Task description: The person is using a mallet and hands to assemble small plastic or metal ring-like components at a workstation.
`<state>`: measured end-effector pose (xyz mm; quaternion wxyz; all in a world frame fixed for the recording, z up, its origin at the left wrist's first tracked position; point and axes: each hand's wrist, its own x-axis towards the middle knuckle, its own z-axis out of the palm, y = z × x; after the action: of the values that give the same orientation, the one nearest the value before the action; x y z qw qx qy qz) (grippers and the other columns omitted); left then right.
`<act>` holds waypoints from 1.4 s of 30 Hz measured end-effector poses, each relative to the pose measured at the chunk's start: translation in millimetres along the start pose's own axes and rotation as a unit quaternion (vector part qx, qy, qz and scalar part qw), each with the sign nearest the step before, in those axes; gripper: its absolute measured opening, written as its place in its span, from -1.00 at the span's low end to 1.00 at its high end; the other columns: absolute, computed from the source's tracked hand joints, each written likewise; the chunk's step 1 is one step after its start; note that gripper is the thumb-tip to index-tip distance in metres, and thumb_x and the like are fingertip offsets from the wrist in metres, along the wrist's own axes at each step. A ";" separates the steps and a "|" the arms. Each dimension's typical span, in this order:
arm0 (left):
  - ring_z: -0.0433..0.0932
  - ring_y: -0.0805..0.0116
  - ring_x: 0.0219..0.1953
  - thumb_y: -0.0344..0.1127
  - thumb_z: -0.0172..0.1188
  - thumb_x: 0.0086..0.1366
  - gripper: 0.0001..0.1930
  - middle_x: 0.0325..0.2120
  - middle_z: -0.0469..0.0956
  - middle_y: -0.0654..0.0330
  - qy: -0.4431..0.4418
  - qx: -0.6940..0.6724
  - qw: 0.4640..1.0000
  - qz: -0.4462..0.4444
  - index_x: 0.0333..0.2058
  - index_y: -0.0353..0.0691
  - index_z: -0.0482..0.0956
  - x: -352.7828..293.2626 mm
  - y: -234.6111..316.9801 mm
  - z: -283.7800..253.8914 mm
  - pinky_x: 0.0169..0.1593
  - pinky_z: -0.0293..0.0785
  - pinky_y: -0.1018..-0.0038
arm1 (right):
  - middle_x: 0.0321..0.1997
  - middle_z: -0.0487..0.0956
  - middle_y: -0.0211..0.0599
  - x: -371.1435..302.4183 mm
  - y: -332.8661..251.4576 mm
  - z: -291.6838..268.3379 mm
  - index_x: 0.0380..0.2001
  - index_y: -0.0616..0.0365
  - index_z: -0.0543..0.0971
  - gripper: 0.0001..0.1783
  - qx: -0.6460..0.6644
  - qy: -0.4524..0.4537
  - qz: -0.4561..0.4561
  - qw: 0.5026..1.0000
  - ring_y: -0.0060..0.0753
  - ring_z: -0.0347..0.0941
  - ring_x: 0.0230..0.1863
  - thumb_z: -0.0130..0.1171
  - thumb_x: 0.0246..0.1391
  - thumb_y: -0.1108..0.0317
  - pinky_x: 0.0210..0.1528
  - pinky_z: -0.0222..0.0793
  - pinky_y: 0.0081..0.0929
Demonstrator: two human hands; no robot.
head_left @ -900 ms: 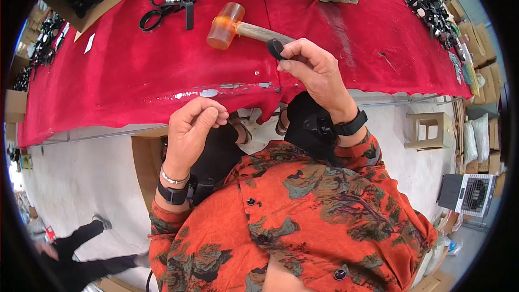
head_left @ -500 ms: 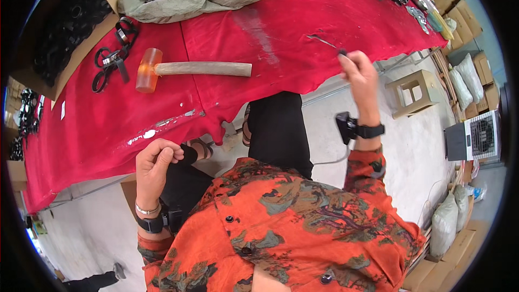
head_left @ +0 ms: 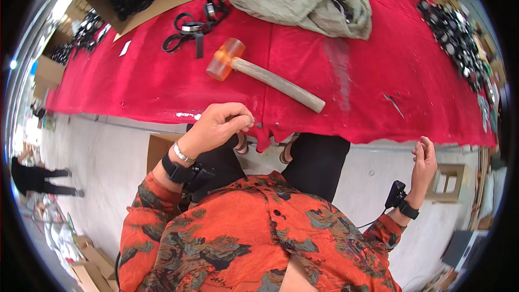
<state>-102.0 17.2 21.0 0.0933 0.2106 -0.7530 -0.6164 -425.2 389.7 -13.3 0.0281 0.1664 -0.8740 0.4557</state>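
My left hand (head_left: 219, 125) is held above the front edge of the red-covered table (head_left: 216, 94). Its fingers are curled and the thumb presses against them; whatever may be pinched there is hidden. Further right, my right hand (head_left: 424, 165) hangs just off the table's edge, fingers loosely stretched and nothing visible in them. Beyond my left hand lies a mallet (head_left: 226, 59) with a translucent orange head and a wooden handle pointing to the near right. Several black ring-shaped pieces with straps (head_left: 192, 28) rest behind it.
A grey-green sack (head_left: 303, 13) of dark parts stands open at the back, beside a cardboard box (head_left: 162, 8) of black pieces. Dark parts are heaped (head_left: 454, 40) at the right end. A beige stool (head_left: 448, 184) stands at lower right. A person in black (head_left: 40, 177) is far left.
The view has swung, so the table's contents appear further right. My right hand has come down off the tabletop and its fingers have loosened; the small black thing at its fingertips no longer shows.
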 end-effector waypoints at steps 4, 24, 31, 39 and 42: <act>0.53 0.38 -0.40 -0.40 0.18 0.23 -0.88 -0.48 0.53 0.17 0.085 0.161 0.979 0.094 -0.31 -0.33 0.58 21.7 -21.5 -33.3 -0.27 0.43 0.46 | -0.30 0.58 -0.29 7.4 -71.0 55.2 -0.07 0.24 0.55 -0.72 0.038 -0.084 -0.147 0.985 -0.54 0.47 -0.27 0.17 0.19 0.35 -0.20 0.39 -0.55; 0.52 0.55 -0.41 -0.40 0.09 0.33 -0.89 -0.46 0.57 0.26 0.352 -0.018 0.920 0.168 -0.34 -0.29 0.55 78.7 -33.7 -193.9 -0.26 0.47 0.62 | -0.28 0.53 -0.03 -33.9 -189.3 246.1 0.02 0.14 0.43 -0.53 -0.044 -0.208 -0.431 0.877 0.02 0.51 -0.28 0.22 0.01 0.35 -0.24 0.45 -0.17; 0.40 0.56 -0.45 -0.35 -0.02 0.39 -0.90 -0.41 0.51 0.23 0.204 -0.137 0.965 0.088 -0.29 -0.22 0.42 -48.5 -79.4 -120.8 -0.32 0.32 0.64 | -0.32 0.51 -0.43 -80.4 -185.4 191.8 0.19 0.28 0.32 -0.48 0.264 -0.467 0.056 0.842 -0.70 0.39 -0.42 0.07 0.25 0.25 -0.43 0.33 -0.72; 0.40 0.54 -0.43 -0.18 -0.04 0.45 -0.74 -0.52 0.44 0.30 0.264 -0.142 0.952 0.061 -0.35 -0.22 0.45 -57.2 -133.8 -27.7 -0.28 0.34 0.57 | -0.30 0.50 -0.42 -119.1 -167.0 172.7 0.24 0.25 0.29 -0.45 0.216 -0.472 0.061 0.853 -0.68 0.40 -0.39 0.08 0.25 0.26 -0.42 0.35 -0.69; 0.41 0.50 -0.40 -0.14 -0.05 0.45 -0.70 -0.52 0.44 0.29 0.244 -0.148 0.956 0.072 -0.33 -0.26 0.47 -65.1 -149.5 -15.9 -0.18 0.35 0.53 | -0.30 0.50 -0.42 -123.9 -167.3 167.2 0.27 0.19 0.27 -0.44 0.184 -0.490 0.047 0.851 -0.67 0.40 -0.41 0.07 0.26 0.27 -0.42 0.35 -0.68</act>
<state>-7.2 8.5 -112.3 0.3487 0.2839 -0.6206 -0.6425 -238.3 199.3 -4.1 -0.4560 0.3291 -0.6815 0.4683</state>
